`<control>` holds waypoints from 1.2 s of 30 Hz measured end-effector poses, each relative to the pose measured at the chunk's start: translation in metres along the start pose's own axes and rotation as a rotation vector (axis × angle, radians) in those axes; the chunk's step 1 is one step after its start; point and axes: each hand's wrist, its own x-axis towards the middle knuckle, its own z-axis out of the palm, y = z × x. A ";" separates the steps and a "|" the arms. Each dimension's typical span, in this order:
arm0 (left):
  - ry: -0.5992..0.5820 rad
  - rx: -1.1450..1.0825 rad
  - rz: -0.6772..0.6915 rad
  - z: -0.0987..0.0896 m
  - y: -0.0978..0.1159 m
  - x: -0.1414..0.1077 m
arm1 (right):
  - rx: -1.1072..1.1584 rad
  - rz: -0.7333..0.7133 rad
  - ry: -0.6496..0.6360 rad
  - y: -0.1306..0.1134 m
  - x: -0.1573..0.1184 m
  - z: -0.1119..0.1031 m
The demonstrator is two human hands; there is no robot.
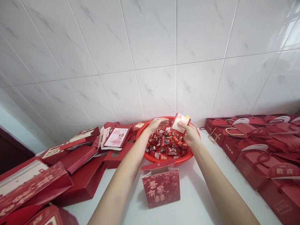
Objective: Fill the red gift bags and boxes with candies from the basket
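A round red basin (183, 161) full of small red wrapped candies (166, 141) stands against the wall. Over its right side my right hand (191, 134) grips a small pink-and-red packet (180, 124), thumb across its face. My left hand (157, 125) reaches over the basin's left side, fingers stretched toward the candies; nothing shows in it. In front of the basin an open red box (161, 188) with pale characters stands upright on the white table, its top flap raised.
Red cartons (82, 184) and flat boxes lie piled on the left, with pink printed cards (117, 137) on top near the basin. Rows of closed red gift boxes (252, 167) with cord handles fill the right side. A tiled wall (154, 90) rises behind.
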 end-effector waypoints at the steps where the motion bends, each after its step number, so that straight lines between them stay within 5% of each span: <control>1: 0.009 0.039 -0.030 -0.002 -0.005 0.002 | 0.005 -0.006 0.016 0.000 -0.001 0.001; 14: -0.084 0.509 -0.360 -0.010 -0.030 0.005 | -0.068 -0.019 -0.011 0.001 0.000 -0.004; 26: 0.031 0.384 -0.036 0.000 -0.017 0.002 | -0.040 -0.019 0.019 -0.003 -0.004 0.002; 36: 0.010 0.607 -0.235 -0.013 -0.026 0.000 | -0.054 0.014 0.028 -0.005 -0.009 0.005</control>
